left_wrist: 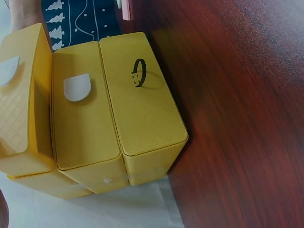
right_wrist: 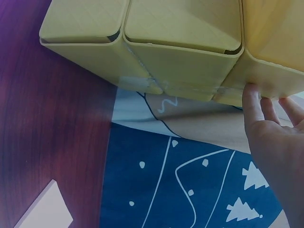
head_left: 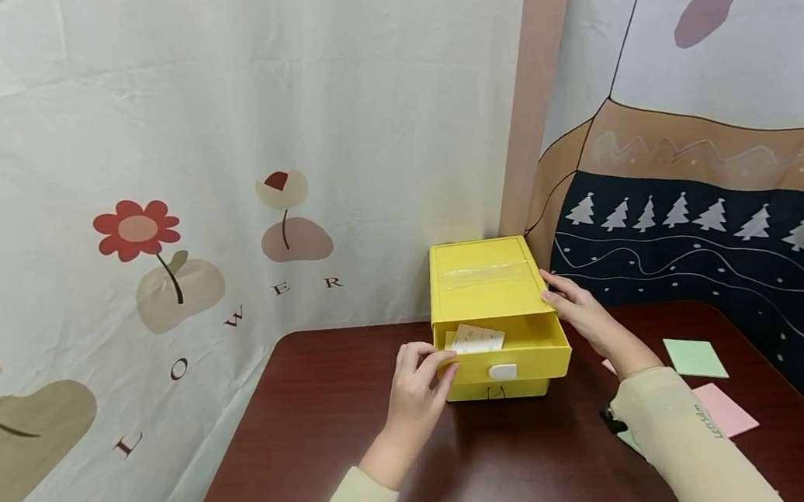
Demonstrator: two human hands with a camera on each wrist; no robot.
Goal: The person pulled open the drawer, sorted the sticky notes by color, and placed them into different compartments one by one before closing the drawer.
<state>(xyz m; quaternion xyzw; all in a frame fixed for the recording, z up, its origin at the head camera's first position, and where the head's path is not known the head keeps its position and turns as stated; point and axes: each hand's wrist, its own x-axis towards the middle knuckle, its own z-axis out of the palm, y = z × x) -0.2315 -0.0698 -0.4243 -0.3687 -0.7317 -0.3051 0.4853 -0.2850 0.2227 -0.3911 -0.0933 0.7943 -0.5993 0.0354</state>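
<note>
Top drawer (head_left: 536, 364) of yellow cabinet (head_left: 487, 295) on table (head_left: 301, 413) is drawn out, paper (head_left: 478, 339) inside; lower drawers (left_wrist: 85, 128) are closed. Drawer edge is pinched by left hand (head_left: 414, 386); cabinet side is merely touched by right hand (head_left: 592, 319).

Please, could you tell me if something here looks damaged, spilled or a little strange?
Nothing looks spilled. One mismatch: the bottom drawer has a black loop, while the two above have white tabs. Clear tape also crosses the top of the box, perhaps a repair.
</note>
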